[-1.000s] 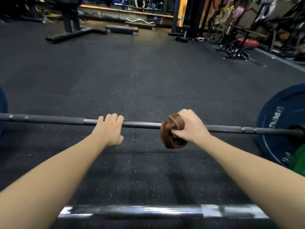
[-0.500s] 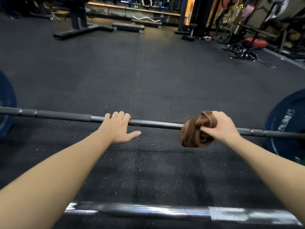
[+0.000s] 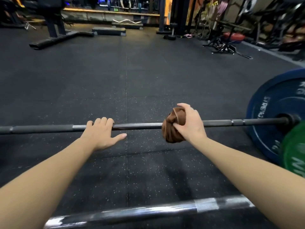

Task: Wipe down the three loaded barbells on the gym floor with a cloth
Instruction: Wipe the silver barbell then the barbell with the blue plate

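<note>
The left hand [image 3: 102, 134] lies on the barbell [image 3: 140, 126]. Its fingers [image 3: 103, 121] are hooked over the top of the shaft, where the bright knurled steel meets the darker section. The thumb is splayed free below the bar and points toward the other hand. The right hand [image 3: 191, 124] grips a bunched brown cloth [image 3: 170, 131]. Its fingers [image 3: 182, 106] curl over the top of the wad and the thumb presses into the near face. The cloth is wrapped around the shaft, so the bar runs into it on one side and comes out from under the hand on the other. A short stretch of bare shaft lies between the left fingers and the cloth.

The barbell lies crosswise on the black speckled rubber floor [image 3: 132, 76]. To the right of the right-hand fingers the shaft runs on to a collar and a blue bumper plate [image 3: 267, 116], which stands upright on the floor. A green plate [image 3: 295, 151] overlaps the blue plate's near edge. To the left of the left-hand fingers the shaft runs out of the picture.

Nearer than both hands, and under the forearms, a second barbell bar [image 3: 140, 211] lies roughly parallel to the first. It is shiny and blurred.

Well beyond the fingers, at the far edge of the floor, are a low step platform [image 3: 109, 31], a wavy curl bar [image 3: 127, 21] and a stand with a red pad [image 3: 233, 36].
</note>
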A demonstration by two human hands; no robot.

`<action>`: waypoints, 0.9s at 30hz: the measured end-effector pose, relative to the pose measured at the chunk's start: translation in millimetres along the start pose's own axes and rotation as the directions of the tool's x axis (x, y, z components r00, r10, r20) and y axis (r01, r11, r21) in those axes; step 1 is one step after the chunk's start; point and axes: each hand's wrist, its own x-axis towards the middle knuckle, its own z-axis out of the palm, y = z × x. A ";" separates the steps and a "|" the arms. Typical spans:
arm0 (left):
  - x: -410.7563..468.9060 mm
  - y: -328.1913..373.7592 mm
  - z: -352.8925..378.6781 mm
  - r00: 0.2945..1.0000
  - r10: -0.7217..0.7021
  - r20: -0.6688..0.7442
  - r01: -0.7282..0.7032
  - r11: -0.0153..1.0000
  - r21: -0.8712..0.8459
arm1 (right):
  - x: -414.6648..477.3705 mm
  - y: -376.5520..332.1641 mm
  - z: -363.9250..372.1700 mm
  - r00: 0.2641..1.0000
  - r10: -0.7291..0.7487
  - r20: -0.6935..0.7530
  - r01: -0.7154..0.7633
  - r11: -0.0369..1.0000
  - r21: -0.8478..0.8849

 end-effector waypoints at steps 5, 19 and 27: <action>-0.1 0.7 2.0 1.000 -0.012 0.011 0.012 1.000 0.010 | 2.6 10.5 -5.0 0.968 -0.238 0.078 0.244 0.967 -0.077; -1.1 0.8 4.0 1.000 -0.002 -0.030 0.003 0.998 0.061 | 2.1 70.4 -46.2 0.955 -0.295 0.044 0.291 0.892 -0.345; 0.6 2.1 -4.8 0.999 -0.008 0.040 0.007 1.000 0.027 | -20.4 45.8 -24.5 0.926 -0.364 0.104 0.378 0.875 -0.301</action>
